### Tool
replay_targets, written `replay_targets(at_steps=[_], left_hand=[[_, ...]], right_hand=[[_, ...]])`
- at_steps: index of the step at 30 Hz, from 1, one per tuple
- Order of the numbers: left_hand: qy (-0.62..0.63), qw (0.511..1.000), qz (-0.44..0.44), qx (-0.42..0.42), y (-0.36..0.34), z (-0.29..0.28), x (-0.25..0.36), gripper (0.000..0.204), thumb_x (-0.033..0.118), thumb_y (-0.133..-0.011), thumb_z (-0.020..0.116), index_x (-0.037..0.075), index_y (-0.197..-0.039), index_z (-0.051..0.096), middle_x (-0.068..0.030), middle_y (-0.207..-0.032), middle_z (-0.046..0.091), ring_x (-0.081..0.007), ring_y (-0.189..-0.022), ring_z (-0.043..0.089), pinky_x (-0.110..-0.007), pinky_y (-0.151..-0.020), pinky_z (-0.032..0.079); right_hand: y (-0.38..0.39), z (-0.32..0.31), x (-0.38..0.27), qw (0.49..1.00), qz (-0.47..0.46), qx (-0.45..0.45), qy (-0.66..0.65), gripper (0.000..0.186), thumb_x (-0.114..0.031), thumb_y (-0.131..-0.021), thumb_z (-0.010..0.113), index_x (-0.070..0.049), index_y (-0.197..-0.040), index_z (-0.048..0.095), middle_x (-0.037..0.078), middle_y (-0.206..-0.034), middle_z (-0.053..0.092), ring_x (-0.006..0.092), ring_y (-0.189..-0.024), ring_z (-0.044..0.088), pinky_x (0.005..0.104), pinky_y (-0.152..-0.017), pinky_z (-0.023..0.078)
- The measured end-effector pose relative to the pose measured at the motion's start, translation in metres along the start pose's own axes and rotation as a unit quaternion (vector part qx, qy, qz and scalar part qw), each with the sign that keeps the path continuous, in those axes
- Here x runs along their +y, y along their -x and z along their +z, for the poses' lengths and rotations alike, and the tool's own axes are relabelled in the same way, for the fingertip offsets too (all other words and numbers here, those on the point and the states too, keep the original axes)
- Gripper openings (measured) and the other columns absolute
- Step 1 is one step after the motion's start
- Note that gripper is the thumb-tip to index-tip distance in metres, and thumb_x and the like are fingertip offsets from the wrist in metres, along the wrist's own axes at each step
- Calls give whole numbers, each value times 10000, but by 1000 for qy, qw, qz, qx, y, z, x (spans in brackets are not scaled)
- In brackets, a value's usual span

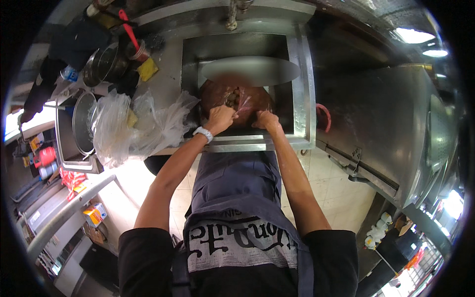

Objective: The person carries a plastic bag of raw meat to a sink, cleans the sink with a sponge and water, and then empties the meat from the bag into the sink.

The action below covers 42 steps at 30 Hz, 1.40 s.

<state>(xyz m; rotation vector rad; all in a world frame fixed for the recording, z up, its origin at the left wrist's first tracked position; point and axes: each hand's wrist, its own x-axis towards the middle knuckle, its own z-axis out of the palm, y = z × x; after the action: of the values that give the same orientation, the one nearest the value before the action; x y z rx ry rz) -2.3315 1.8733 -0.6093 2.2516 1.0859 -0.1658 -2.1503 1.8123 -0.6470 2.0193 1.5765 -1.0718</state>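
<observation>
Inside the steel sink (304,99) sits a wide, round mass of reddish-brown, like a basin of murky liquid (210,96). At its middle lies a pink, streaky piece (243,100), with small brownish lumps (232,97) beside it. My left hand (222,119), a white watch on its wrist, is closed at the near left, its fingertips close to the pink piece. My right hand (266,120) is a fist at the near right edge of the brown mass. What either hand grips is hidden. A grey blurred oval covers the far part of the sink.
A faucet (231,22) hangs over the sink's far side. Left of it lie crumpled clear plastic bags (116,131), metal pots (105,64), a yellow sponge (147,69) and a red-handled tool (129,30). A steel counter (381,123) stands right, with a red ring-shaped handle (324,118).
</observation>
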Motion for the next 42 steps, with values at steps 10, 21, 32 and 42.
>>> replay_targets(at_steps=[10, 21, 32, 42], left_hand=[[-27, 991, -27, 131, -97, -82, -14, 271, 347, -807, 566, 101, -820, 680, -151, -792, 639, -345, -789, 613, -447, -671, 486], [93, 978, -54, 179, -151, -65, -43, 407, 401, -888, 452, 47, -749, 598, -139, -733, 628, -325, -762, 614, -436, -680, 452], [-41, 995, -70, 51, -119, -35, -34, 328, 340, -813, 571, 23, -855, 648, -180, -855, 632, -324, -855, 608, -450, -781, 443], [-5, 996, -83, 17, -111, -13, -47, 326, 299, -867, 478, 29, -766, 630, -192, -769, 625, -352, -764, 600, -459, -706, 405]], right_hand=[[-10, 16, -3, 991, 30, -36, -128, 1095, -440, -642, 745, 19, -1380, 80, 281, -1322, 331, 384, -1116, 486, 397, -898, 446], [-43, -21, -26, 932, -40, 278, -228, 1010, -327, -660, 755, 30, -1359, 119, 269, -1332, 233, 424, -1150, 390, 429, -897, 434], [-56, -9, -54, 944, 60, 254, -204, 954, -322, -605, 788, 45, -1291, 238, 183, -1227, 311, 347, -1120, 393, 420, -854, 463], [-64, 8, -57, 939, 64, 285, -180, 812, -235, -643, 744, -12, -1265, 273, 176, -1267, 310, 353, -1125, 382, 440, -874, 438]])
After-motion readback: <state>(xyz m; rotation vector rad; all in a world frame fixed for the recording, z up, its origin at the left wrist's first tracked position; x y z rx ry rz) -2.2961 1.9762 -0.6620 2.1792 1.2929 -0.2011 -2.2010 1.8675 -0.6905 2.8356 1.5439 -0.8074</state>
